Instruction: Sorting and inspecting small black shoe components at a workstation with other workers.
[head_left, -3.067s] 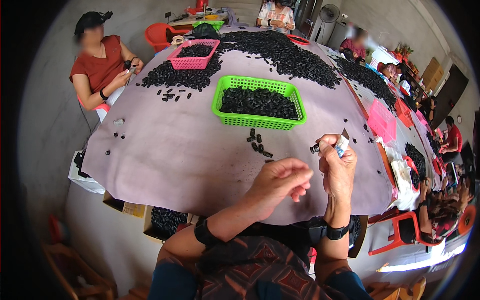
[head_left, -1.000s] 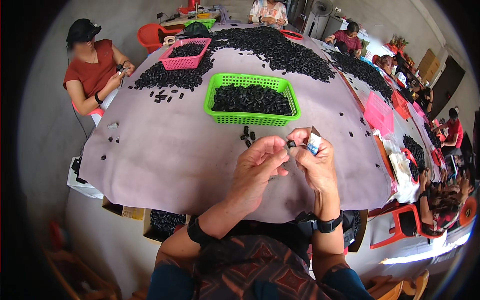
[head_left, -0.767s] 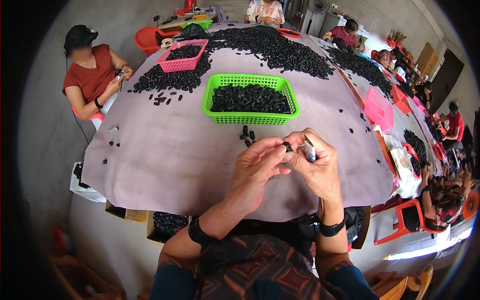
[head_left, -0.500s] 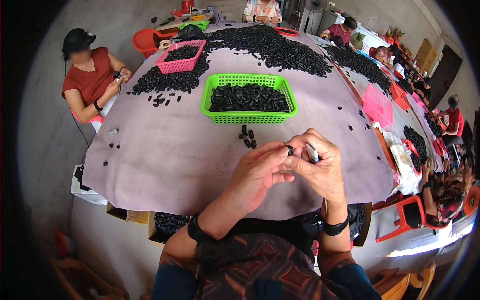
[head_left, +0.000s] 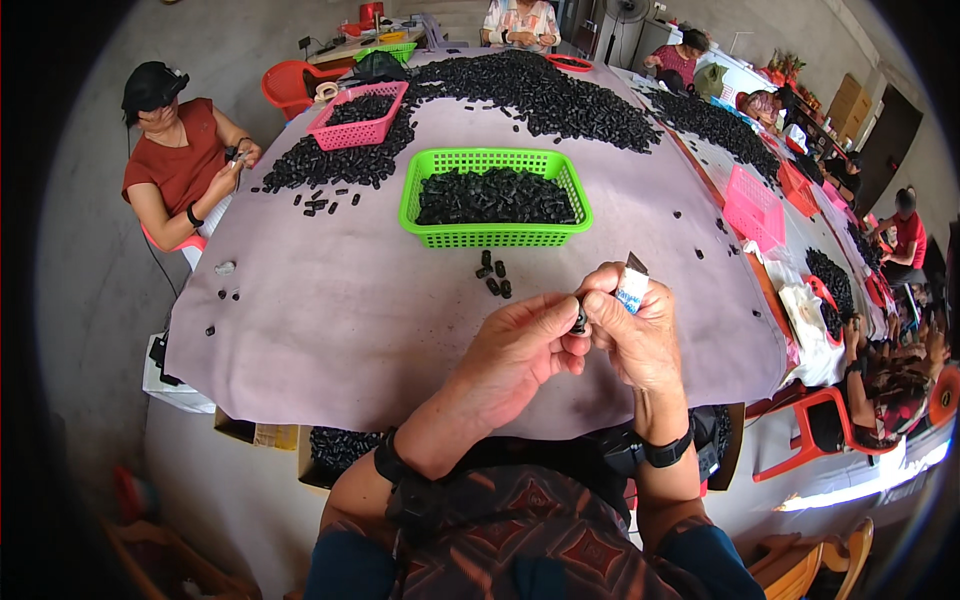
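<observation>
My left hand [head_left: 517,345] pinches a small black plastic piece [head_left: 580,321] between thumb and fingers, just in front of my chest over the table. My right hand [head_left: 637,335] meets it from the other side, its thumb against the piece. Gripped in that hand is a small knife [head_left: 631,289], its white wrapped handle marked in blue and its dark, slanted tip pointing up and away from me. Beyond my hands, several loose black pieces [head_left: 501,269] lie on the cloth. Behind them stands a bright green basket [head_left: 498,239] filled with more such pieces.
A pale mauve cloth [head_left: 330,290] covers the table. Large heaps of black pieces [head_left: 540,95] spread over its far side, with a pink basket [head_left: 362,133] at the left. A person in a red top [head_left: 180,150] sits there. More people work along the right-hand table, near another pink basket [head_left: 754,208].
The knife has turned from lying along my right palm to standing with its tip upward. My hands have drawn closer together, the black piece lower between them.
</observation>
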